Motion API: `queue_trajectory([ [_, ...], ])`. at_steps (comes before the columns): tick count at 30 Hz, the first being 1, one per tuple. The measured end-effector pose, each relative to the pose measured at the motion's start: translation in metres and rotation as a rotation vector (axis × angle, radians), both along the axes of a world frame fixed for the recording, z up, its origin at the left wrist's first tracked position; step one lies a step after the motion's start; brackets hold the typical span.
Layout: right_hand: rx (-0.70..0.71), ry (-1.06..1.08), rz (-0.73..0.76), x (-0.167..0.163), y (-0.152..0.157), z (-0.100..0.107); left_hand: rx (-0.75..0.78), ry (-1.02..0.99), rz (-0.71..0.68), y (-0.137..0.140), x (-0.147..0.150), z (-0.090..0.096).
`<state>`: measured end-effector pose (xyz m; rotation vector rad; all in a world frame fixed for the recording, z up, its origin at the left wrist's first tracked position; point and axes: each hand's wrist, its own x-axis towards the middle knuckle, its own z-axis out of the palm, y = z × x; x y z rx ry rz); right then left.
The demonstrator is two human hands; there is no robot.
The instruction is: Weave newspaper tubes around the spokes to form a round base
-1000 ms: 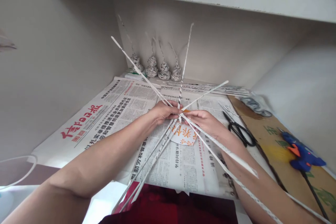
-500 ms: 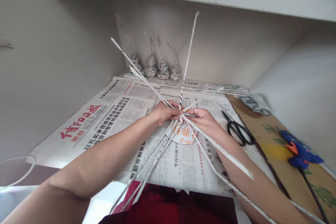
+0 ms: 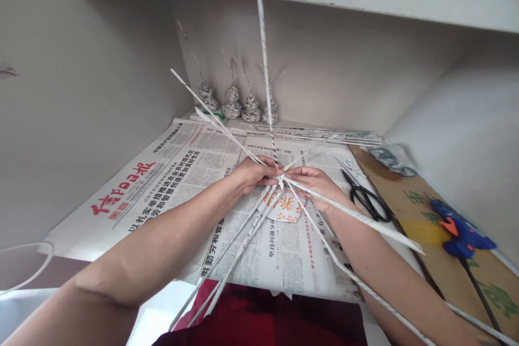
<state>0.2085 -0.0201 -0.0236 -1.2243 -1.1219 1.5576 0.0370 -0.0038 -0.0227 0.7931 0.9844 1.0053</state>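
Observation:
Several long, thin rolled paper strips [image 3: 233, 143] cross at one hub and fan outward. My left hand [image 3: 256, 173] pinches them on the left side of that hub. On the right side, my right hand [image 3: 312, 181] is closed with its fingertips on the strips at the crossing. One strip stands steeply up from the hub, while others run down toward my lap and across my right forearm. A round white card with orange characters [image 3: 284, 208] lies just below my hands, partly covered by them and the strips. The exact crossing is hidden by fingertips.
Newspaper [image 3: 162, 184] covers the table. At the back stand several woven gourd shapes [image 3: 232, 102], with a bundle of paper rolls [image 3: 316, 134] beside them. To the right lie black scissors [image 3: 368, 197], cardboard [image 3: 421, 227] and a blue glue gun [image 3: 462, 230].
The upright strip has swung left and its tip stands higher. The strip over my right forearm has shifted to the right. Both hands stay at the crossing.

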Motion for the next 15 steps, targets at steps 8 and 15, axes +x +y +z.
queue_trajectory([
  [8,-0.018,-0.084,0.012,0.0006,-0.0009,0.0035,0.109,0.098,-0.007,-0.0011,0.0010,-0.0037],
  [15,0.021,-0.178,-0.029,-0.0039,-0.0037,0.0031,0.190,0.166,0.017,-0.0036,0.0033,-0.0048],
])
